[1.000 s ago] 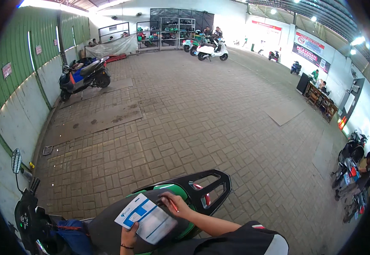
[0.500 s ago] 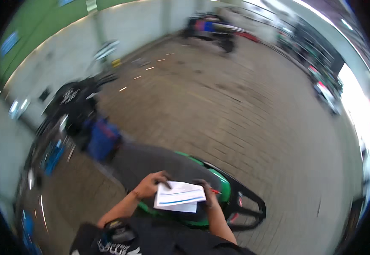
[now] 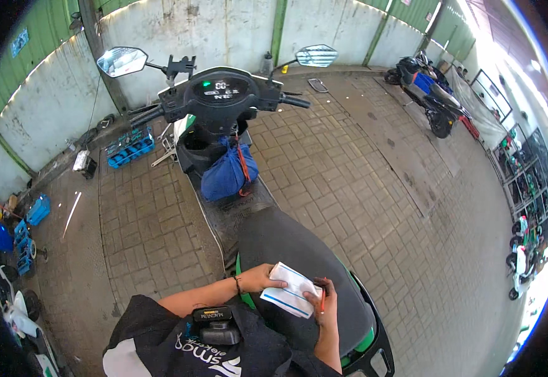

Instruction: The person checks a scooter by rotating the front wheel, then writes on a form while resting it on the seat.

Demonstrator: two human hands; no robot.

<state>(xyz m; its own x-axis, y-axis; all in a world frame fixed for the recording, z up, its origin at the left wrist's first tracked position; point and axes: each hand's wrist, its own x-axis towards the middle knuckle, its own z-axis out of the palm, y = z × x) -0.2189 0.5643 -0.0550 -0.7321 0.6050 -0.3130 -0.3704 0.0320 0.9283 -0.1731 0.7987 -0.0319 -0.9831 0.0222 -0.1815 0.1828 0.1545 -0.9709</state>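
A folded white paper [image 3: 291, 290] with blue printed bands is held between my two hands, over the dark seat [image 3: 299, 245] of a scooter. My left hand [image 3: 256, 278] pinches the paper's left edge. My right hand [image 3: 327, 306] is closed around its right edge and also holds a slim red-orange pen [image 3: 323, 300], which points upward along the fingers. A blue cloth bag [image 3: 226, 173] with a red-orange strap sits on the scooter's footwell. Past it are the handlebar and a lit display [image 3: 218, 90].
Blue tool trays [image 3: 129, 149] stand on the paved floor [image 3: 324, 169], left of the scooter. Another motorbike [image 3: 428, 94] is parked at the back right. More scooters [image 3: 522, 264] line the far right by a rack. A white scooter [image 3: 19, 314] stands at lower left.
The view has swung left, bringing the scooter's handlebar and mirrors into full sight. The paper has tilted and shows a fold between my hands. Both hands still hold it.
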